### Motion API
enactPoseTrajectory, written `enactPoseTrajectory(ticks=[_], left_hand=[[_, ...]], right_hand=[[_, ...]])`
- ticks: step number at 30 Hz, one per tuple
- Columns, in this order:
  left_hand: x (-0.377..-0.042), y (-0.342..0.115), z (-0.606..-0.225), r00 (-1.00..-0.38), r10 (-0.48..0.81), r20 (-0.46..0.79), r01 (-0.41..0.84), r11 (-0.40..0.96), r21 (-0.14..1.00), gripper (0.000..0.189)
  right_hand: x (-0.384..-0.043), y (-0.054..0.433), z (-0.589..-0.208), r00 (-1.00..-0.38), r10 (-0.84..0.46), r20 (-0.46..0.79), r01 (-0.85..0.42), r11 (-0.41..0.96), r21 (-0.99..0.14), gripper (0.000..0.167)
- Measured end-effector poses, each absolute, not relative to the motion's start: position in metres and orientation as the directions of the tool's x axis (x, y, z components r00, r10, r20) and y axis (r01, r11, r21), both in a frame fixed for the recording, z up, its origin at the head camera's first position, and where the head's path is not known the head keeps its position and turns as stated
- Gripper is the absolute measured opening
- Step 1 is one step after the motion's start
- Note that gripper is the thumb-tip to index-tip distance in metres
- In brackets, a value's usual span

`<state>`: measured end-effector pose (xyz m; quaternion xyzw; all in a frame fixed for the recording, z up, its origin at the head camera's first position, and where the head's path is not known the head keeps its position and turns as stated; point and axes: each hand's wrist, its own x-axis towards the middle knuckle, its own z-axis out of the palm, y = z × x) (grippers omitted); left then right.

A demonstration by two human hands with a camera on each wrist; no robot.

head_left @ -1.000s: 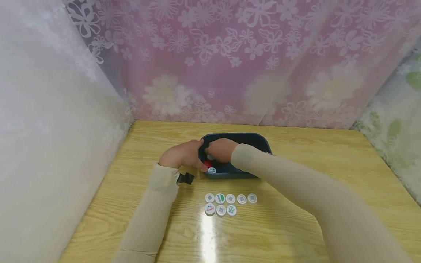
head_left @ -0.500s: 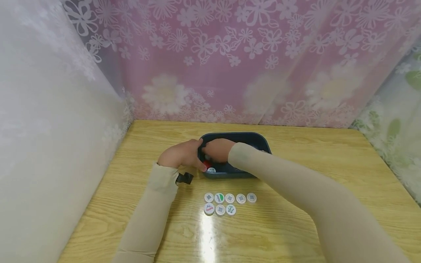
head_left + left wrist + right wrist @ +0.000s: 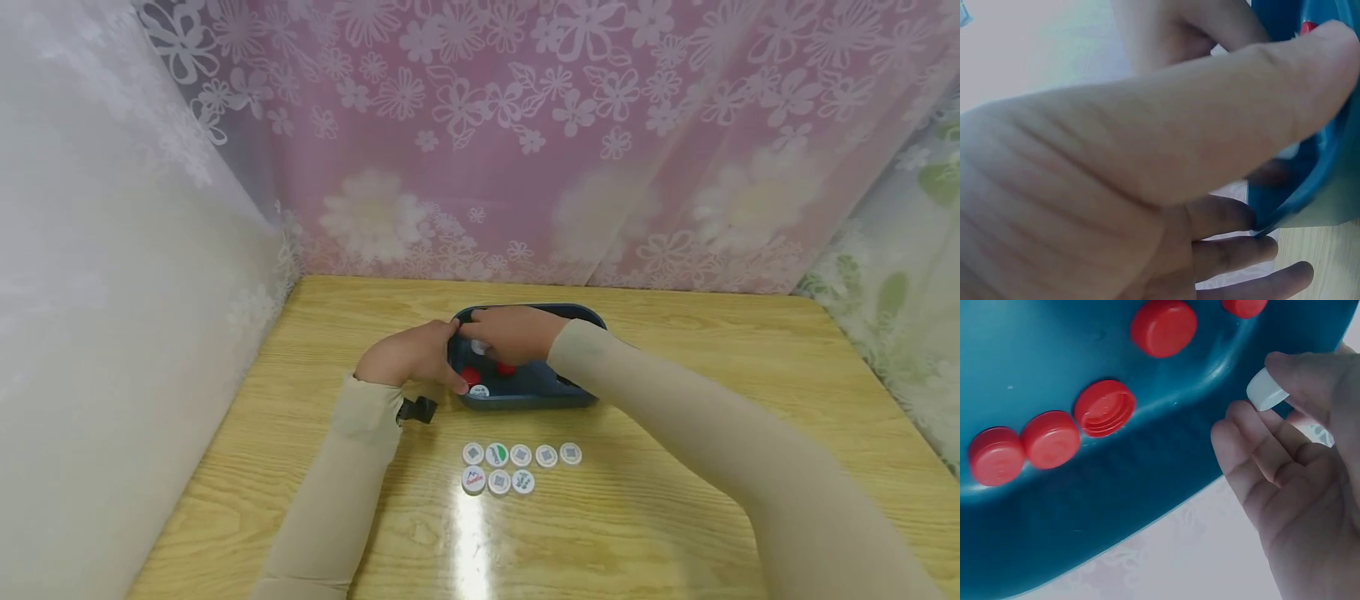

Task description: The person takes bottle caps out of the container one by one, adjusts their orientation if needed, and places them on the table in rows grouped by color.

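Note:
A dark blue plastic tub stands on the table. My left hand grips its left end, thumb over the rim and fingertips at the far corner. Over the tub's left part, my right hand pinches a white bottle cap between thumb and index finger; the other fingers lie loosely bent. Several red bottle caps lie inside, one with its hollow side showing. At the near left corner, a printed white cap rests beside a red cap.
Two rows of printed white caps lie on the wooden table in front of the tub. A small black strap end sticks out from the left wrist. A pink floral curtain hangs behind the table.
My right hand has risen from deep in the tub towards its far left, bringing up the white cap. Another red cap shows below it. The left hand keeps its hold.

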<state>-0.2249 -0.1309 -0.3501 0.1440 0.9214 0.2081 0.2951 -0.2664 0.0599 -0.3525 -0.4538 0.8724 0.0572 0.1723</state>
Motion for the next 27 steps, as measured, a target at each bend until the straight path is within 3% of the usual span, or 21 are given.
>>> enactPoseTrajectory(ticks=[4,12,21,27], left_hand=[[-0.224,-0.13,-0.35,-0.786,0.388,-0.482,0.145,0.873,0.466,0.112],[-0.225,-0.13,-0.351,-0.784,0.396,-0.477,0.157,0.871,0.465,0.11],[-0.224,-0.132,-0.352,-0.795,0.395,-0.461,0.146,0.862,0.485,0.109],[-0.222,-0.131,-0.351,-0.802,0.394,-0.45,0.157,0.865,0.477,0.108]], right_hand=[[-0.261,0.072,-0.354,-0.529,-0.792,-0.306,-0.827,0.561,-0.023,0.035],[-0.223,0.098,-0.341,-0.538,-0.838,-0.086,-0.839,0.543,-0.045,0.027],[-0.162,0.12,-0.343,-0.469,-0.878,0.097,-0.882,0.459,-0.106,0.034],[-0.134,0.139,-0.349,-0.517,-0.841,0.161,-0.851,0.485,-0.202,0.033]])
